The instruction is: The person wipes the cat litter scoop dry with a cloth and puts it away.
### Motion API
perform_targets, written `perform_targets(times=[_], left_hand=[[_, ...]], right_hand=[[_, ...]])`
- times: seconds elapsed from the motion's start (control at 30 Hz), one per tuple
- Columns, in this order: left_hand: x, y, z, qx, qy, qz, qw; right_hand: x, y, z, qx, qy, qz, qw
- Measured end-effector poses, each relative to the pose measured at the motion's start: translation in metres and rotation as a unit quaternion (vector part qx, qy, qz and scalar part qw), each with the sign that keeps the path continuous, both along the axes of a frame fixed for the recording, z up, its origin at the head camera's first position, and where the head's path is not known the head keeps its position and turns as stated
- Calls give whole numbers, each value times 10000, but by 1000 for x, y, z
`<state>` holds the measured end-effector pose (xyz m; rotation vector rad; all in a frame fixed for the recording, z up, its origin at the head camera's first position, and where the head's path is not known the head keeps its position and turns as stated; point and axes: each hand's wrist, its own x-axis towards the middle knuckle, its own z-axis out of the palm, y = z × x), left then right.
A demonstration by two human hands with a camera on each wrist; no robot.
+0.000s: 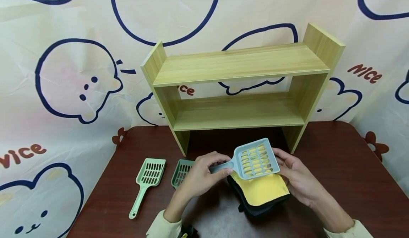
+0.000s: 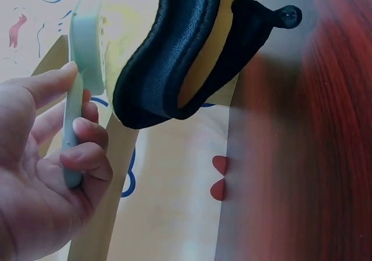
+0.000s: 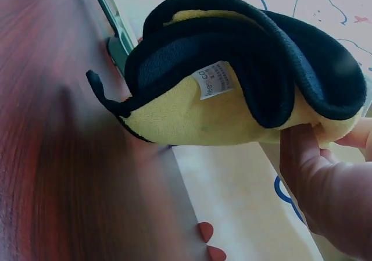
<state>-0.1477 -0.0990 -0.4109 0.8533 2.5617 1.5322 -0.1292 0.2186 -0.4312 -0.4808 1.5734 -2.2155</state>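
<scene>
In the head view my left hand (image 1: 202,176) grips the handle of a pale blue slotted litter scoop (image 1: 237,162), its basket tilted toward the camera. My fingers curl round that handle in the left wrist view. A folded yellow towel (image 1: 260,191) with dark edging hangs just below and behind the scoop, partly covered by it. My right hand (image 1: 298,179) pinches the towel's far side, close to the scoop's right edge. The right wrist view shows the towel's layered folds, a white label (image 3: 215,81) and a dark hanging loop (image 3: 102,92).
A light green scoop (image 1: 148,176) lies on the dark red-brown table (image 1: 345,181) to the left. Beside it is a darker green scoop (image 1: 181,172), partly hidden by my left hand. A two-tier wooden shelf (image 1: 239,112) stands at the back before a printed cloth backdrop (image 1: 76,138).
</scene>
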Motion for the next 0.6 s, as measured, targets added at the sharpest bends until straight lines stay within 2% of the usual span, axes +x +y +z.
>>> perform_targets(times=[0.27,0.6], left_hand=[[-3,-6,0,-38,222,-42,9997],[-6,-17,5,-426,727,66,9964]], right_hand=[[-2,13,8,159,-40,-172,9997],[-3,27,15,50,-160,-271,9995]])
